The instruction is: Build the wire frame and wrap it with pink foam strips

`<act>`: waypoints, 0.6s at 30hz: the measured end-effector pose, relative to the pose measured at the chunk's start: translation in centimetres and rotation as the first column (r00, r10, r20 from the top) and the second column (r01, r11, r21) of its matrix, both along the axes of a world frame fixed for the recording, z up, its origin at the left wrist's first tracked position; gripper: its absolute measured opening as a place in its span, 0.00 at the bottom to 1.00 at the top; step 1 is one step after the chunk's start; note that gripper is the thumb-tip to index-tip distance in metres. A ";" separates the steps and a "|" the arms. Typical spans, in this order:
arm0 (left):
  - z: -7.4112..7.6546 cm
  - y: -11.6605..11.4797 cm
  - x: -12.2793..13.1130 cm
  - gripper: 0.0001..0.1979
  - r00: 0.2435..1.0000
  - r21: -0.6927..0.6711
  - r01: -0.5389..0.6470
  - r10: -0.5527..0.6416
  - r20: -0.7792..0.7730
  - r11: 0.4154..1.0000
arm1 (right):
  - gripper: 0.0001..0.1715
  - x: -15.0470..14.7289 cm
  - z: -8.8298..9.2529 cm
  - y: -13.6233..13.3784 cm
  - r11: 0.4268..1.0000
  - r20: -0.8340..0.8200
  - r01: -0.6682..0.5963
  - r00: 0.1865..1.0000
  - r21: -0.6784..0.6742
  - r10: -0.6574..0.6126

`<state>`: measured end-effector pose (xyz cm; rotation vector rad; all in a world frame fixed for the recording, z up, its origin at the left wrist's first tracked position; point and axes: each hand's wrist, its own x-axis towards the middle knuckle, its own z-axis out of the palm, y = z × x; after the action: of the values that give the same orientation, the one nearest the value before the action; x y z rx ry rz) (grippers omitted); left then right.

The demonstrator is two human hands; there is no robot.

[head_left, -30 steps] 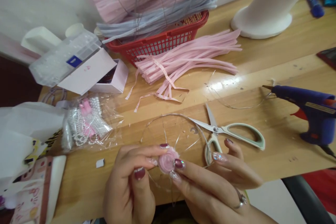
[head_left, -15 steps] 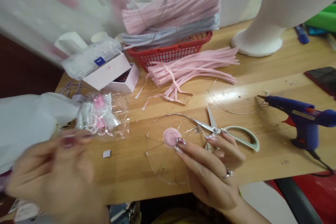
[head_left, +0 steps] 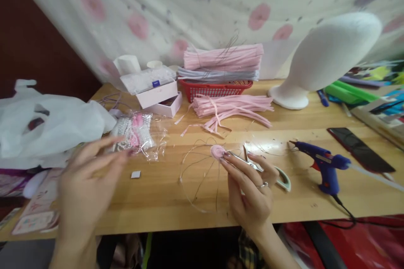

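My right hand [head_left: 251, 183] pinches a small round pink disc [head_left: 217, 151] between its fingertips, above the table. Thin wires spread from the disc into a round wire frame [head_left: 195, 197] on its left. Scissors [head_left: 284, 178] with pale green handles lie partly hidden behind that hand. My left hand [head_left: 94, 172] is blurred by motion, fingers stretched out and apart, in front of a clear plastic bag of bead strings [head_left: 134, 132]. Whether it touches the bag I cannot tell. A small white square [head_left: 135, 174] lies to the right of the left hand.
A blue glue gun [head_left: 326, 162] with a cord and a phone [head_left: 360, 149] lie on the right. Pink strips [head_left: 233, 109] lie before a red basket [head_left: 217, 89]. Also around are a white mannequin head [head_left: 331, 54], boxes [head_left: 159, 92] and a white bag [head_left: 53, 122].
My view has tilted up, showing more of the curtain and the whole mannequin head. My left hand has gone from closed fingers to stretched ones by the bead bag. The right keeps hold of the disc.
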<state>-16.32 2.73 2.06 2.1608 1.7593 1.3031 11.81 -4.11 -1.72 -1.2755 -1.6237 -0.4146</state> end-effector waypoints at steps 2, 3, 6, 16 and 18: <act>0.2 0.8 1.5 0.37 1.000 -0.061 -0.004 0.005 0.015 0.998 | 0.26 0.0 0.0 -0.1 1.000 0.015 -0.011 1.000 0.000 0.011; 0.4 0.8 2.1 0.41 0.993 -0.112 0.047 -0.034 0.117 0.993 | 0.26 0.0 0.0 -0.2 1.000 0.019 -0.015 1.000 0.001 0.014; 1.2 0.2 3.7 0.25 0.948 -0.142 0.114 -0.065 0.311 0.983 | 0.25 -0.1 0.0 -0.3 1.000 0.029 -0.022 0.999 0.000 0.022; -0.3 1.5 6.6 0.11 0.460 0.024 0.459 -0.261 0.848 0.888 | 0.22 -0.2 0.2 -0.1 0.998 0.016 -0.062 0.998 0.000 0.062; -0.4 1.5 7.3 0.11 0.413 0.054 0.550 -0.327 0.850 0.833 | 0.21 -0.1 0.4 -0.2 0.998 0.009 -0.067 0.998 -0.007 0.067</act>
<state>-9.01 4.24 1.64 1.2874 0.7885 1.4772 11.67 -4.31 -1.35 -1.2221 -1.6718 -0.3739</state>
